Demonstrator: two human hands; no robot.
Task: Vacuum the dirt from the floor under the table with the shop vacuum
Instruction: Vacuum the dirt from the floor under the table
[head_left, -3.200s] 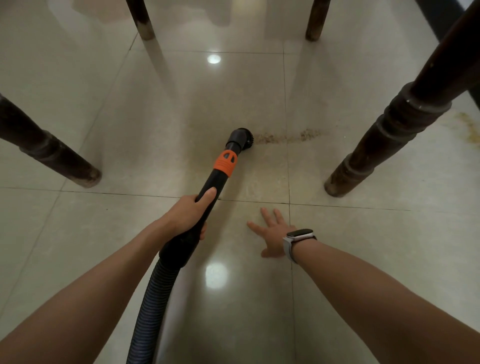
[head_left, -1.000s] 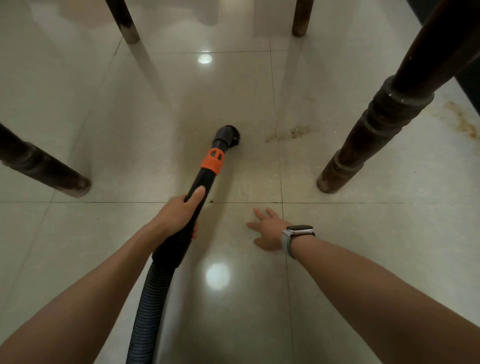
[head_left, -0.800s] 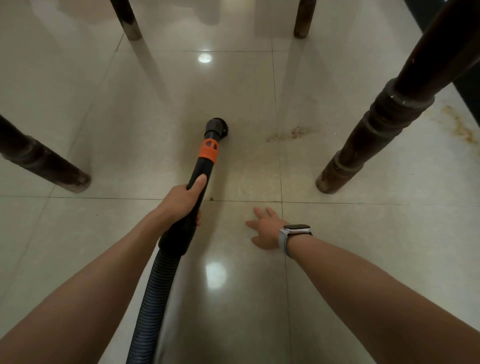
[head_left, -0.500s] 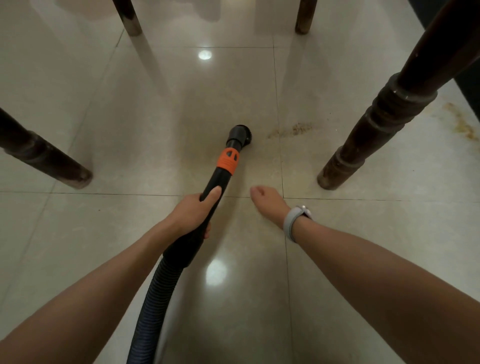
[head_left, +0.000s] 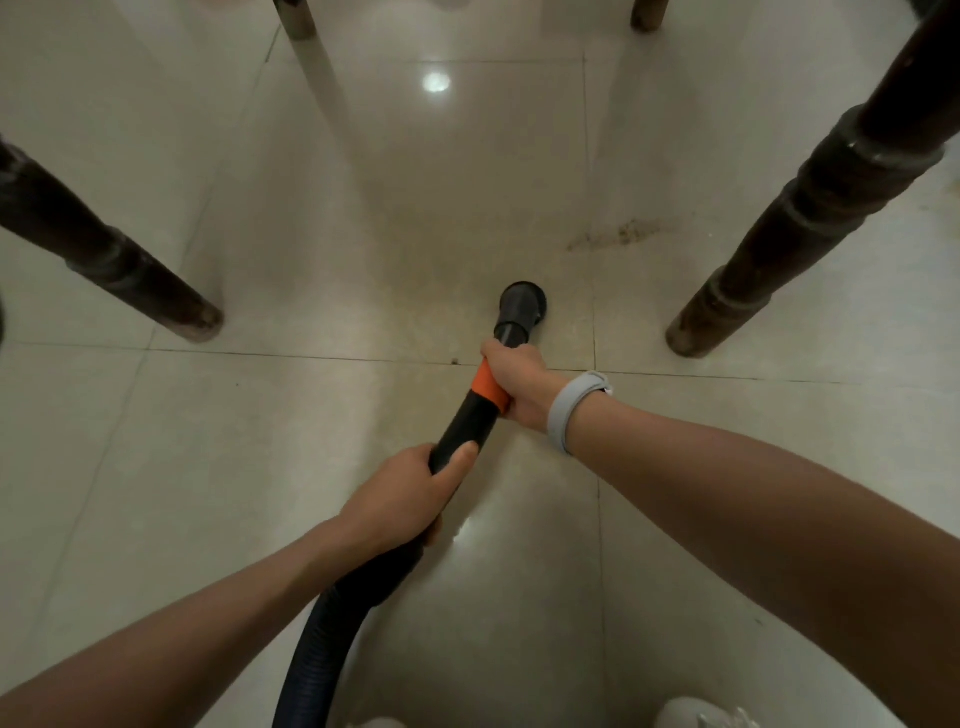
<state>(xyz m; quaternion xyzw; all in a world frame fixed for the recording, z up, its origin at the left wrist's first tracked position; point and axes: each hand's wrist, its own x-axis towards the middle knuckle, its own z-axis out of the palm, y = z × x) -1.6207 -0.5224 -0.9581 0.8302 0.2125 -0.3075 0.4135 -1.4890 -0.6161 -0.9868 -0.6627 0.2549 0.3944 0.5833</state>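
Head view: both hands clamp the vacuum wand (head_left: 465, 421), left hand (head_left: 400, 499) low, right hand (head_left: 519, 382) on its orange collar. Its nozzle (head_left: 522, 306) rests on the floor (head_left: 156, 467); the dirt (head_left: 615, 236) lies uncollected at its one o'clock, so work remains.

Both hands on vacuum wand (head_left: 467, 421), under table.
L hand (head_left: 402, 501) low, R hand (head_left: 517, 382) at orange collar; nozzle (head_left: 522, 306) short of dirt (head_left: 615, 236).

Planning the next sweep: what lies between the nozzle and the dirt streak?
In the head view, only bare tile lies between the nozzle and the dirt streak; nothing blocks the way.
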